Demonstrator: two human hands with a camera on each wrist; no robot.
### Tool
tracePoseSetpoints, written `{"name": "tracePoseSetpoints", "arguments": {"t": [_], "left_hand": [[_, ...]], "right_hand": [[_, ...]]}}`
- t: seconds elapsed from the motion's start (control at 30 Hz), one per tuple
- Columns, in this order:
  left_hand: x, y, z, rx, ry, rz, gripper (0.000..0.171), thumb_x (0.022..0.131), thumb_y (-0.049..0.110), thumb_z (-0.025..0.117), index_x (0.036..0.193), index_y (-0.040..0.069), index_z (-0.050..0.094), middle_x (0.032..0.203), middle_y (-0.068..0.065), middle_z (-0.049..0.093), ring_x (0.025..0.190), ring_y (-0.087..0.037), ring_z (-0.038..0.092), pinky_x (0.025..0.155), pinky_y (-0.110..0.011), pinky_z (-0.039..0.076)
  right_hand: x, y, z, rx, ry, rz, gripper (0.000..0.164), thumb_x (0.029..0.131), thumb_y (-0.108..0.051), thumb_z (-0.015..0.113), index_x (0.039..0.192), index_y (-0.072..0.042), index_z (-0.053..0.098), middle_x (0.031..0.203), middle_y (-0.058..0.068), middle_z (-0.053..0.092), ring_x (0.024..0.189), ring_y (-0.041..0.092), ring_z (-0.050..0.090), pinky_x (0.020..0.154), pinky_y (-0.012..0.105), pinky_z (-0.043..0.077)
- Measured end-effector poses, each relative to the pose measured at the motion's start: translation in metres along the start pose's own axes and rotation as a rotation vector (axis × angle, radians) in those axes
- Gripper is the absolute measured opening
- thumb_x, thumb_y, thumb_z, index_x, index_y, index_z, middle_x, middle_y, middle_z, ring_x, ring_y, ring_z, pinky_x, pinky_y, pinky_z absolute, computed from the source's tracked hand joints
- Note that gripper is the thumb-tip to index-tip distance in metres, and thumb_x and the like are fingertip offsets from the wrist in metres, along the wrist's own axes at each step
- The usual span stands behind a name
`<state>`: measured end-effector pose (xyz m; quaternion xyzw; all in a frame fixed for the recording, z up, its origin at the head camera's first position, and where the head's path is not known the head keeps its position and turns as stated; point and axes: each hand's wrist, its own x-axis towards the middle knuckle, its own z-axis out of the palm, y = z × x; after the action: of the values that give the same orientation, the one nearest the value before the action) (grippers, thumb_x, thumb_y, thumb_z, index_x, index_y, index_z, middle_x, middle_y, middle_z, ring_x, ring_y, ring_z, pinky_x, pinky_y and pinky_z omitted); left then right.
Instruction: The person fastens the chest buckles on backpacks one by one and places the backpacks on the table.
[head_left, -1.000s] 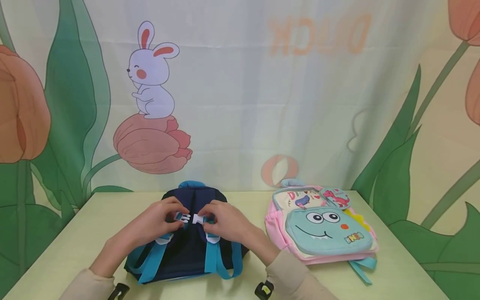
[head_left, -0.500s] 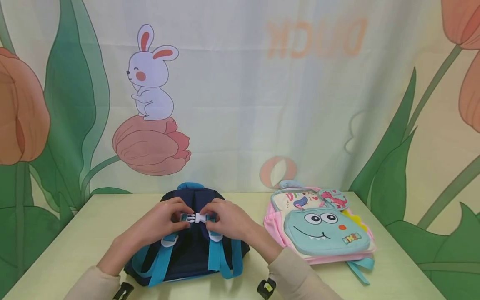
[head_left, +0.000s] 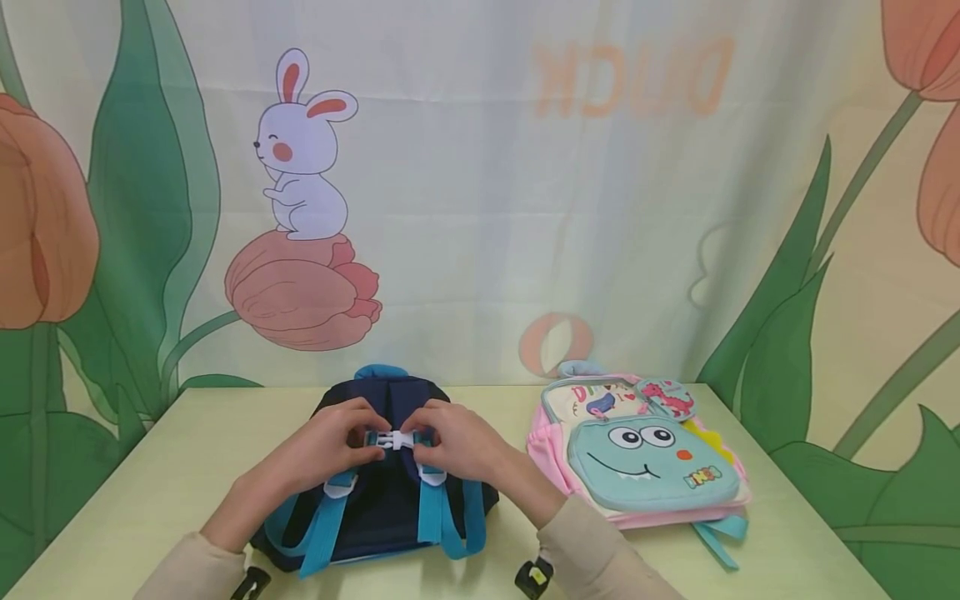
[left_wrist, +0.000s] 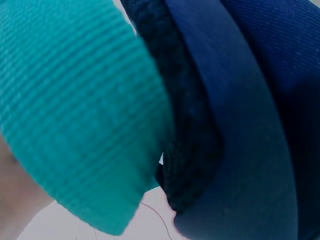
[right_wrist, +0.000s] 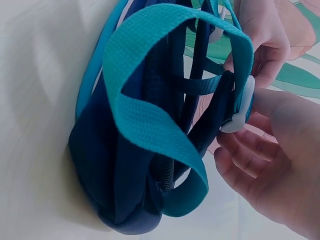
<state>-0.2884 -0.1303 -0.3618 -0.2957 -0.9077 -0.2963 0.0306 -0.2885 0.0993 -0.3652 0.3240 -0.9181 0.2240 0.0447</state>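
Observation:
A dark navy backpack (head_left: 386, 517) lies on the table with its back and teal straps facing up. Over its middle, my left hand (head_left: 333, 442) pinches the pronged half (head_left: 385, 440) of a white chest buckle by its teal webbing. Opposite, my right hand (head_left: 453, 442) pinches the socket half (head_left: 402, 439) between thumb and fingers. The prong tips meet the socket's mouth, and part of the prongs still shows. In the right wrist view a white strap adjuster (right_wrist: 242, 107) sits close to my right fingers. A teal strap (left_wrist: 85, 110) covers much of the left wrist view.
A pink and light-blue backpack (head_left: 652, 467) with a cartoon face lies to the right on the pale yellow table (head_left: 150, 500). Behind the table hangs a curtain (head_left: 465, 208) printed with a rabbit and tulips.
My hands have come closer together, bringing the two buckle halves from a visible gap to meeting end to end. The head view has shifted slightly.

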Motion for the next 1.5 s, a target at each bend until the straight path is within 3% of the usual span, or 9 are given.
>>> {"name": "tracePoseSetpoints", "arguments": {"t": [0.57, 1.0, 1.27, 1.5], "left_hand": [[0.006, 0.001, 0.01, 0.022, 0.015, 0.039, 0.032, 0.082, 0.017, 0.081, 0.113, 0.012, 0.072, 0.092, 0.007, 0.062, 0.076, -0.009, 0.054, 0.066, -0.02, 0.05], [0.012, 0.004, 0.016, -0.034, 0.031, 0.035, 0.041, 0.079, 0.014, 0.083, 0.117, 0.009, 0.069, 0.101, 0.001, 0.071, 0.083, -0.006, 0.066, 0.076, -0.023, 0.057], [0.012, 0.004, 0.015, 0.025, -0.051, -0.033, 0.042, 0.08, 0.02, 0.083, 0.118, 0.011, 0.069, 0.099, 0.003, 0.067, 0.079, -0.008, 0.058, 0.069, -0.021, 0.051], [0.012, 0.009, 0.014, 0.074, -0.05, -0.055, 0.039, 0.082, 0.032, 0.081, 0.116, 0.015, 0.072, 0.1, 0.003, 0.066, 0.08, -0.009, 0.053, 0.063, -0.022, 0.047]], "right_hand": [[-0.002, 0.005, 0.005, 0.022, -0.002, -0.047, 0.026, 0.095, -0.017, 0.064, 0.12, -0.012, 0.069, 0.103, 0.0, 0.065, 0.078, 0.007, 0.055, 0.068, 0.014, 0.046], [-0.002, 0.002, 0.007, -0.016, 0.002, -0.052, 0.025, 0.097, -0.018, 0.064, 0.121, -0.012, 0.069, 0.108, 0.002, 0.07, 0.087, 0.006, 0.063, 0.076, 0.013, 0.049], [-0.008, 0.012, 0.009, 0.013, -0.018, -0.031, 0.028, 0.098, -0.023, 0.064, 0.123, -0.013, 0.068, 0.113, 0.0, 0.068, 0.096, 0.006, 0.065, 0.081, 0.016, 0.051], [-0.018, 0.026, 0.001, 0.017, 0.008, 0.015, 0.025, 0.098, -0.022, 0.064, 0.121, -0.013, 0.069, 0.106, -0.001, 0.069, 0.095, 0.009, 0.065, 0.082, 0.019, 0.052]]}}
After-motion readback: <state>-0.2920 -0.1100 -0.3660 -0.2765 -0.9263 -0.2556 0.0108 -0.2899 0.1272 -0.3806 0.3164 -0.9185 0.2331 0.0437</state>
